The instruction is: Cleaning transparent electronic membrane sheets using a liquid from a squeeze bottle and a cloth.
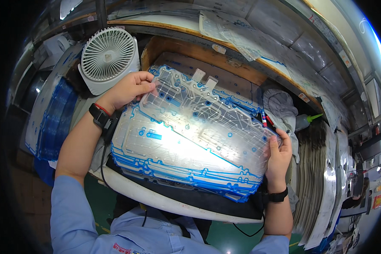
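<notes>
My left hand [130, 89] pinches the upper left corner of a clear plastic circuit sheet [224, 111] between thumb and fingers. Fine silvery traces run across this sheet, and two short tabs stick out of its far edge. At its right edge my right hand [280, 157] grips it, thumb on top. The sheet lies tilted over a stack of similar blue-edged clear sheets [156, 148]; I cannot tell how much of it touches them. Glare washes out the middle of the stack. Behind it, more blue-edged sheets [233, 86] lie against a wooden box.
A white fan [108, 57] stands at the far left, near another blue-edged stack [57, 120]. To the right are a grey cloth [280, 103], a bottle with a green nozzle [305, 121] and a tall stack of sheets [315, 182]. A wooden-edged shelf [180, 28] spans the back.
</notes>
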Available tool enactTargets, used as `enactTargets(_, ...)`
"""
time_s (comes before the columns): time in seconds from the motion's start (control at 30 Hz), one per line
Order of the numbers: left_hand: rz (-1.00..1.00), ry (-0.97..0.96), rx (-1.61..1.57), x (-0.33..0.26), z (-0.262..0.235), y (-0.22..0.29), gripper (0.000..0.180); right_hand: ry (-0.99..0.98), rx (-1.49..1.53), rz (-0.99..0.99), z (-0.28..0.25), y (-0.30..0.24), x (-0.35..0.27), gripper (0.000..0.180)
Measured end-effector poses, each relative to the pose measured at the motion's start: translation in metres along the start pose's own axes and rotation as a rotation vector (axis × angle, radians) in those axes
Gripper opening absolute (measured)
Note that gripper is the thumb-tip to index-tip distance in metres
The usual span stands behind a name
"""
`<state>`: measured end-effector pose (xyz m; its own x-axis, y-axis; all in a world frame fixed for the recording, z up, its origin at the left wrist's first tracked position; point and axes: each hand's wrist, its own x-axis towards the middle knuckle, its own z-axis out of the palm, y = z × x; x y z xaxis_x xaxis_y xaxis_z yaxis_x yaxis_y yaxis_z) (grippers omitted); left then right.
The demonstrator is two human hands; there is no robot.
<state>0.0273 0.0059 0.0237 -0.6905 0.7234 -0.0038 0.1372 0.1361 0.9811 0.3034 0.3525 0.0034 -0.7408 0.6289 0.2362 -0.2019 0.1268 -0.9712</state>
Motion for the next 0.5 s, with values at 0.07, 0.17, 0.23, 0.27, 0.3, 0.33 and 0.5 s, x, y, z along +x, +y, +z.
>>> enactTargets(0.07,-0.004,0.067,-0.058,0.002,-0.001,-0.004,0.012,0.005,0.077,-0.002,0.003,0.001,0.0,0.024)
enactTargets(0.17,0.075,0.116,-0.269,0.011,-0.005,-0.019,0.016,0.014,0.131,0.036,0.001,0.005,0.004,0.026)
enactTargets(0.23,0.057,0.111,-0.291,0.012,-0.009,-0.022,0.017,0.004,0.121,0.061,-0.001,0.006,0.005,0.026)
enactTargets(0.27,0.047,0.11,-0.301,0.012,-0.01,-0.022,0.017,-0.009,0.101,0.066,-0.002,0.006,0.005,0.025)
enactTargets(0.3,0.042,0.109,-0.293,0.011,-0.01,-0.022,0.017,-0.022,0.082,0.072,-0.003,0.005,0.005,0.025)
enactTargets(0.33,0.039,0.107,-0.286,0.011,-0.01,-0.021,0.017,-0.017,0.069,0.073,-0.003,0.005,0.004,0.024)
enactTargets(0.5,0.075,0.072,-0.352,0.012,-0.01,-0.022,0.016,-0.008,0.067,0.105,-0.006,0.002,0.002,0.023)
